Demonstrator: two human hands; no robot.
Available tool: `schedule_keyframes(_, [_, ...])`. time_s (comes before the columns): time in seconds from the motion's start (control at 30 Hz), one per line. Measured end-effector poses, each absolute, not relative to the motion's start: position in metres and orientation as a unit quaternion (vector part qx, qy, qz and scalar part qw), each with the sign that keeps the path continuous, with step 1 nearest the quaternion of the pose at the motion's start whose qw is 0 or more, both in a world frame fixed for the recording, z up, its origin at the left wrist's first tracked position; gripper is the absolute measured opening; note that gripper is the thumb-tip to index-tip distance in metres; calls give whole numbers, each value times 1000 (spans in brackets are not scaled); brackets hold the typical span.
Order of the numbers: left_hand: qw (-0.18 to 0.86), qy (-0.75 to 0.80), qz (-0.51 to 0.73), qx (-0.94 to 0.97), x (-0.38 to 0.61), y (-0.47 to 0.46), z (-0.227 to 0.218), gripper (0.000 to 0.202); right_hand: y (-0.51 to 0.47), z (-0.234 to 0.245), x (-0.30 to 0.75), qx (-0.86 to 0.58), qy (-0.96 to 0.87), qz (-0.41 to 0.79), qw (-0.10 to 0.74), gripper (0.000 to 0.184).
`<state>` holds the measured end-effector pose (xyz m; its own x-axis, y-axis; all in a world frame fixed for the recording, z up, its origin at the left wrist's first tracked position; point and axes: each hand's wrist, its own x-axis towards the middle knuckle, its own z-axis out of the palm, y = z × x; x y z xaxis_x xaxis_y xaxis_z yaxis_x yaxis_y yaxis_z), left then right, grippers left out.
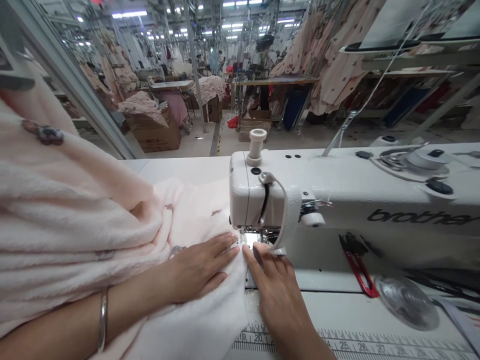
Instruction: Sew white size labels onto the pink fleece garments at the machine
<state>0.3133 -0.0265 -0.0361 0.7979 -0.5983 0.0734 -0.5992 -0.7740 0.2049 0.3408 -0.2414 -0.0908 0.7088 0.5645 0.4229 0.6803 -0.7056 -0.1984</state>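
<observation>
while flat – hands [198, 267] [275, 290] on fleece [195, 210]

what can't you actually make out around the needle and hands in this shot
All in the head view:
- Needle area: mostly hidden behind the sewing machine head; the needle itself is too small to tell.
- Fabric edge at the foot: covered by the left hand and right hand.
- Lettering: cut off by the right edge.
- Measuring tape: cut off by the bottom edge.

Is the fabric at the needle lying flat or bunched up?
Flat: left hand and right hand press the pink fabric smooth at the presser foot.
</observation>
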Motion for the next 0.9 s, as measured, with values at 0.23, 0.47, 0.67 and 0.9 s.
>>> schedule_keyframes(0.23, [132, -318, -2, 939, 314, -26, -35, 44, -243, -82, 342, -899, -366, -197, 136, 63])
schedule_keyframes(0.47, [111, -320, -26, 941, 326, -24, -33, 36, -241, -81, 340, -913, -345, -191, 107, 71])
schedule_keyframes(0.67, [104, -319, -33, 941, 336, -20, -34, 36, -245, -73, 336, -910, -356, -171, 126, 72])
schedule_keyframes(0.9, [89, -313, -28, 945, 332, -21, -37, 44, -251, -76, 321, -889, -387, -194, 148, 63])
